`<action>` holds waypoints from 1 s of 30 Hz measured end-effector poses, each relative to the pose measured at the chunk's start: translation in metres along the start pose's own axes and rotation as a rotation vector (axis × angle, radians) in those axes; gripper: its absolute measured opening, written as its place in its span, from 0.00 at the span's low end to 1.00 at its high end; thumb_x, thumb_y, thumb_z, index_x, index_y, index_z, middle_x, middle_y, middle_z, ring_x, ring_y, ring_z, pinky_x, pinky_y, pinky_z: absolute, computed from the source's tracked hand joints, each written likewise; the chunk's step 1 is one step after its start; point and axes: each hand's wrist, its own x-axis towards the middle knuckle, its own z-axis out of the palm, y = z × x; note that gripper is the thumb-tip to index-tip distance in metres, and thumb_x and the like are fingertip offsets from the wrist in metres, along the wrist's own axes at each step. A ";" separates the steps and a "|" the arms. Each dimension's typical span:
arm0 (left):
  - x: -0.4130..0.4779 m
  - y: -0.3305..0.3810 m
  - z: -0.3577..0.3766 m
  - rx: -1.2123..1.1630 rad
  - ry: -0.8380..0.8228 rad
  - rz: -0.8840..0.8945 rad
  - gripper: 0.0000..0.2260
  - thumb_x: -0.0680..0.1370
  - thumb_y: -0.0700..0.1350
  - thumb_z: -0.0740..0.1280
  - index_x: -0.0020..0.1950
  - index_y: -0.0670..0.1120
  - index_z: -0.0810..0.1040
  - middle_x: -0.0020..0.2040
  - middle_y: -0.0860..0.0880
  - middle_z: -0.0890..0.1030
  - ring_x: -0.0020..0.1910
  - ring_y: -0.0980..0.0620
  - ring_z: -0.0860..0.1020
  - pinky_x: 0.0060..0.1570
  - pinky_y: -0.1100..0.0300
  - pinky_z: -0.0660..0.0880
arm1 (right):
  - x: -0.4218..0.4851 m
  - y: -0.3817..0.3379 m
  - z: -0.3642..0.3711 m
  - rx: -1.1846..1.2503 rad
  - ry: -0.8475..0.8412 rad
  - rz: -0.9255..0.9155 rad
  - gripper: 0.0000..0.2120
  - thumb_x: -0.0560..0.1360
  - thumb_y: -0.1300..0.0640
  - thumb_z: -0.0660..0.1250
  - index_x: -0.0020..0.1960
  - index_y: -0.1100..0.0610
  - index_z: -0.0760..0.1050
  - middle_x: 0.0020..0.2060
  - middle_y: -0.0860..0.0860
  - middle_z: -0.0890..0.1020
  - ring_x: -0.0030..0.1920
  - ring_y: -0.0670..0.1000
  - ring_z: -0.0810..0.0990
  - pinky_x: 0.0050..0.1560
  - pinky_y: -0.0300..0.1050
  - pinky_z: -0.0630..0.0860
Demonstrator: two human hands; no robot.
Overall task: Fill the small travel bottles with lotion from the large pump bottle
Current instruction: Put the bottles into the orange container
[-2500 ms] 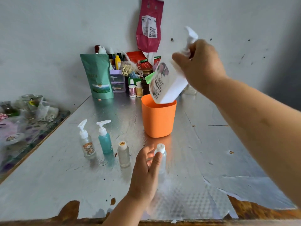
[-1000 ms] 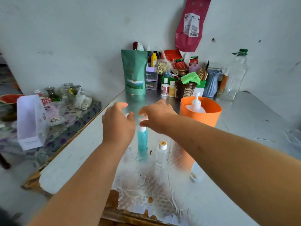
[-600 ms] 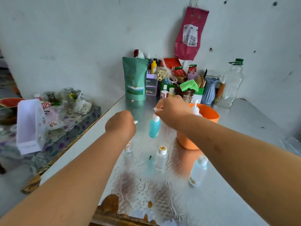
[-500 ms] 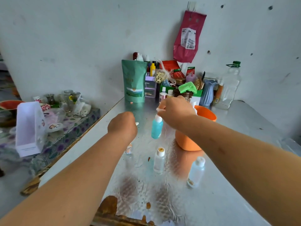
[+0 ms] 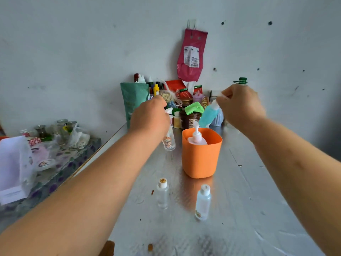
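Note:
The large white pump bottle point(image 5: 197, 138) stands inside an orange cup point(image 5: 201, 159) mid-table. My right hand point(image 5: 239, 106) is raised above and to the right of the cup, holding a small teal pump bottle point(image 5: 207, 116) by its top, tilted. My left hand point(image 5: 149, 117) is lifted to the left of the cup and grips a small clear pump bottle point(image 5: 168, 140) with a printed label. Two small clear travel bottles stand capped on the table in front of the cup: one with a yellowish cap point(image 5: 162, 194) and one with a white cap point(image 5: 203, 202).
The table point(image 5: 239, 209) is covered in silver foil. Against the back wall stand a green pouch point(image 5: 133, 102), a brown jar point(image 5: 190, 119), a blue vase, a clear plastic jug with green cap point(image 5: 240, 81) and other clutter. A lower side table point(image 5: 60, 163) with jars lies left.
Both hands have lifted their small pump bottles off the table and raised them higher; the right hand has carried the teal bottle rightward, past the orange cup. The camera has shifted.

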 end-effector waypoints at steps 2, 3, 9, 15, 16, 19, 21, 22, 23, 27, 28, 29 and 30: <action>0.005 0.014 -0.003 -0.008 0.027 0.029 0.10 0.79 0.41 0.63 0.60 0.45 0.76 0.54 0.46 0.82 0.53 0.43 0.78 0.48 0.54 0.71 | 0.003 0.014 0.000 -0.013 0.001 0.043 0.10 0.77 0.54 0.62 0.52 0.57 0.79 0.47 0.55 0.81 0.45 0.56 0.76 0.42 0.44 0.71; 0.007 0.018 -0.003 -0.008 0.035 0.038 0.10 0.79 0.41 0.63 0.60 0.45 0.76 0.54 0.46 0.82 0.53 0.43 0.78 0.48 0.54 0.71 | 0.004 0.019 0.002 -0.019 -0.005 0.063 0.10 0.76 0.54 0.62 0.51 0.57 0.79 0.47 0.55 0.81 0.46 0.57 0.77 0.42 0.44 0.70; 0.011 0.037 0.001 -0.009 0.017 0.066 0.11 0.79 0.43 0.65 0.61 0.47 0.76 0.56 0.47 0.82 0.52 0.45 0.78 0.46 0.56 0.69 | 0.006 0.040 0.012 -0.042 -0.037 0.100 0.10 0.77 0.55 0.60 0.45 0.57 0.78 0.42 0.56 0.80 0.43 0.58 0.76 0.39 0.45 0.70; 0.011 0.037 0.008 -0.006 -0.020 0.067 0.12 0.79 0.44 0.65 0.63 0.48 0.75 0.57 0.49 0.82 0.56 0.45 0.78 0.50 0.55 0.71 | 0.013 0.051 0.038 -0.081 -0.124 0.078 0.09 0.77 0.54 0.63 0.52 0.52 0.80 0.49 0.55 0.82 0.49 0.57 0.78 0.43 0.45 0.72; 0.011 0.036 0.009 -0.007 -0.026 0.066 0.12 0.79 0.44 0.65 0.63 0.48 0.75 0.57 0.49 0.82 0.56 0.45 0.78 0.51 0.55 0.72 | 0.015 0.052 0.043 -0.097 -0.150 0.073 0.10 0.77 0.53 0.63 0.55 0.51 0.80 0.52 0.54 0.82 0.52 0.57 0.78 0.46 0.46 0.74; 0.012 0.030 0.013 0.000 -0.048 0.052 0.13 0.79 0.45 0.65 0.64 0.48 0.76 0.58 0.49 0.82 0.57 0.45 0.78 0.53 0.54 0.72 | 0.020 0.055 0.056 -0.167 -0.189 0.054 0.12 0.77 0.53 0.63 0.58 0.50 0.80 0.53 0.54 0.81 0.60 0.57 0.72 0.56 0.52 0.75; 0.012 0.025 0.016 0.010 -0.074 0.039 0.13 0.79 0.44 0.65 0.64 0.48 0.75 0.58 0.48 0.82 0.56 0.45 0.78 0.53 0.55 0.73 | 0.022 0.057 0.064 -0.235 -0.204 0.043 0.12 0.77 0.51 0.63 0.57 0.49 0.80 0.54 0.53 0.81 0.62 0.57 0.69 0.58 0.52 0.72; 0.013 0.022 0.018 0.017 -0.089 0.034 0.13 0.79 0.44 0.65 0.64 0.48 0.75 0.57 0.48 0.82 0.56 0.45 0.78 0.52 0.55 0.73 | 0.023 0.058 0.068 -0.268 -0.214 0.045 0.11 0.77 0.50 0.63 0.57 0.48 0.80 0.54 0.52 0.81 0.62 0.57 0.68 0.58 0.52 0.71; 0.013 0.020 0.019 0.023 -0.103 0.030 0.13 0.79 0.43 0.65 0.63 0.48 0.75 0.57 0.48 0.82 0.55 0.45 0.78 0.51 0.55 0.73 | 0.024 0.058 0.071 -0.295 -0.223 0.054 0.11 0.77 0.50 0.62 0.56 0.48 0.80 0.54 0.52 0.81 0.62 0.57 0.67 0.57 0.51 0.68; 0.012 0.011 0.024 0.066 -0.164 0.005 0.12 0.79 0.44 0.65 0.62 0.47 0.76 0.56 0.48 0.82 0.55 0.44 0.78 0.52 0.53 0.74 | 0.025 0.064 0.085 -0.349 -0.248 0.113 0.12 0.78 0.49 0.62 0.58 0.46 0.80 0.58 0.51 0.78 0.65 0.57 0.64 0.60 0.51 0.66; 0.011 0.009 0.025 0.078 -0.178 -0.002 0.11 0.79 0.44 0.65 0.61 0.47 0.77 0.56 0.47 0.82 0.54 0.44 0.78 0.52 0.52 0.75 | 0.024 0.066 0.088 -0.367 -0.260 0.125 0.12 0.77 0.48 0.63 0.59 0.45 0.79 0.59 0.51 0.77 0.66 0.57 0.64 0.61 0.51 0.66; 0.011 0.008 0.027 0.089 -0.194 -0.015 0.11 0.78 0.44 0.65 0.61 0.47 0.77 0.55 0.47 0.82 0.54 0.44 0.78 0.52 0.52 0.75 | 0.022 0.068 0.092 -0.386 -0.279 0.137 0.12 0.76 0.48 0.65 0.59 0.44 0.79 0.59 0.51 0.76 0.67 0.57 0.63 0.62 0.51 0.67; 0.010 0.007 0.028 0.096 -0.210 -0.025 0.11 0.78 0.43 0.65 0.60 0.47 0.77 0.55 0.47 0.82 0.54 0.44 0.78 0.52 0.52 0.75 | 0.021 0.070 0.095 -0.404 -0.303 0.151 0.13 0.76 0.46 0.66 0.60 0.44 0.79 0.60 0.51 0.76 0.67 0.57 0.63 0.62 0.51 0.67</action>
